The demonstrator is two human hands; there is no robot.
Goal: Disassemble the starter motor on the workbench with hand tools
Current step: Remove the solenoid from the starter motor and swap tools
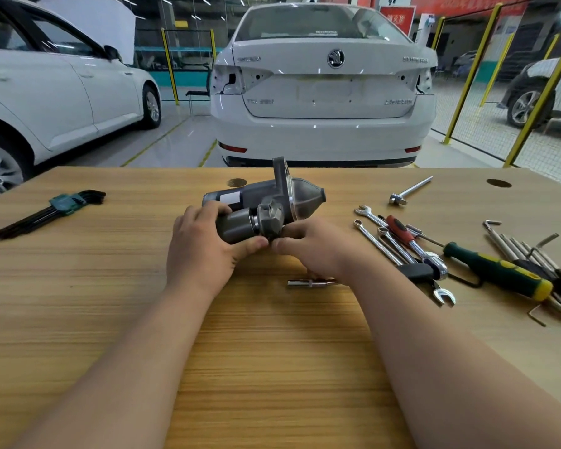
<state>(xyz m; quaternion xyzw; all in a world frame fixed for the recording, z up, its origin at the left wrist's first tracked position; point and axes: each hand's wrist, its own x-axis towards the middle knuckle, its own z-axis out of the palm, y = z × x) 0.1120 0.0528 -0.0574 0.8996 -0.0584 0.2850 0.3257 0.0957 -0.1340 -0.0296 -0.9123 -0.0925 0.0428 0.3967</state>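
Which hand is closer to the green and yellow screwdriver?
Right. The right hand holds the starter motor at its right end, and the green and yellow screwdriver lies further to the right. The left hand grips the motor's left side, farther away.

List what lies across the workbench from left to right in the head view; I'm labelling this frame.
In order: black hex key set → left hand → starter motor → right hand → red-handled ratchet → green-and-yellow screwdriver. The wrenches and loose hex keys overlap these, so they are left out.
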